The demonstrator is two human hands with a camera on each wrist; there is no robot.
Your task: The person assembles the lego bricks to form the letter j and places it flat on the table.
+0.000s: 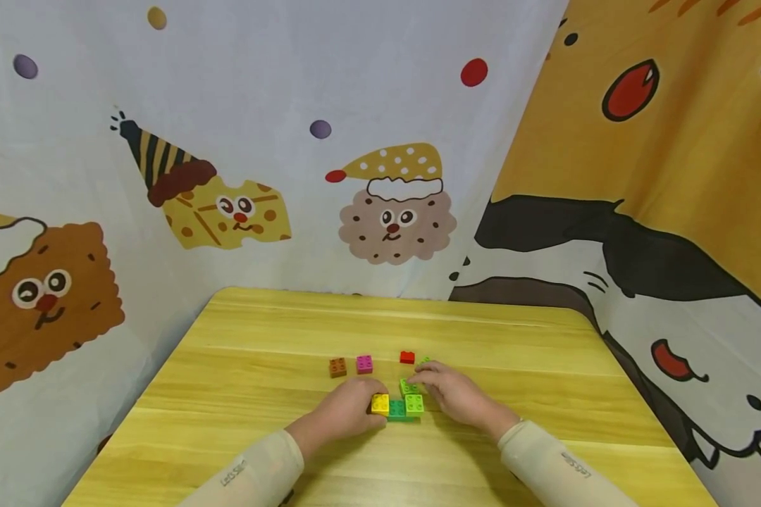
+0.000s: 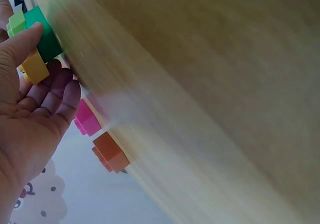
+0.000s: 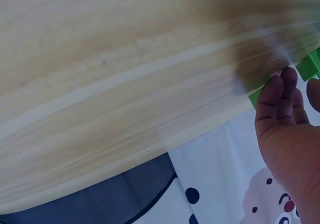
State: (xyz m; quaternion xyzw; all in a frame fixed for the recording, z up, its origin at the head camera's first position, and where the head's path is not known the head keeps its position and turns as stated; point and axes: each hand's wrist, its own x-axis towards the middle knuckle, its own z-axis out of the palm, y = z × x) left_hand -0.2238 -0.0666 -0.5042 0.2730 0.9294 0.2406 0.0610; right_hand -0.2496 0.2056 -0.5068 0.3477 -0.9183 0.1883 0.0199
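Observation:
My left hand (image 1: 353,408) grips a joined group of toy building bricks by its left end. The group has a yellow brick (image 1: 380,403) and a lime brick (image 1: 414,403) on top of a dark green brick (image 1: 396,409). In the left wrist view, the thumb presses the dark green brick (image 2: 44,34) beside the yellow brick (image 2: 36,68). My right hand (image 1: 456,394) has loosely bent fingers, with fingertips beside another lime brick (image 1: 409,386) just behind the group. Whether they touch it is unclear. A further lime brick (image 1: 426,360) is partly hidden behind this hand.
Beyond my hands, a brown brick (image 1: 337,367), a magenta brick (image 1: 364,364) and a red brick (image 1: 407,358) lie apart on the wooden table (image 1: 260,331). A cartoon-printed cloth (image 1: 380,84) hangs behind the table's far edge.

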